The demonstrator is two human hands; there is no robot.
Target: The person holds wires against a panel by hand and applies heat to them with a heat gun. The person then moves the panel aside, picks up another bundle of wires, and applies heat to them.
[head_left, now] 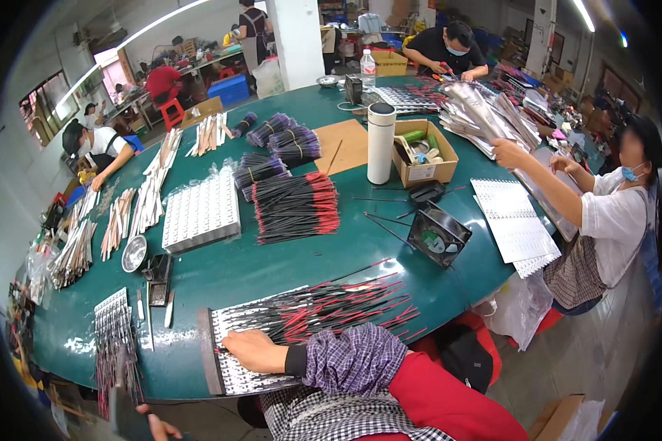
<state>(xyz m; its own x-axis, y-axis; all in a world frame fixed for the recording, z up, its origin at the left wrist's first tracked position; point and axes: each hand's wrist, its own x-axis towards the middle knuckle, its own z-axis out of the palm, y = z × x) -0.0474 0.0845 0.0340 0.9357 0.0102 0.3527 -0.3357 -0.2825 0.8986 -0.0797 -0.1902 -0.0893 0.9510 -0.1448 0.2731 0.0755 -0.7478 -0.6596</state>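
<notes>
My right hand (254, 351), below a black cuff and purple plaid sleeve, rests at the left end of a white board with black markings (254, 384). Its fingers are drawn together and bent down onto the board; whatever they pinch is hidden. Many thin black and red wires (346, 305) lie across this board, their red ends pointing right. A dark strip (211, 353) edges its left side. At the lower edge my left hand (162, 426), partly cut off, has its fingers curled beside a blurred dark object (129, 417). A second wire-covered white board (114, 305) lies above it.
Beyond my hands are a wire pile (294, 209), a stack of white perforated sheets (202, 209), a metal bowl (134, 253), a small fan (439, 234), a white flask (380, 143) and a cardboard box (426, 169). Co-workers sit around the green table (331, 257).
</notes>
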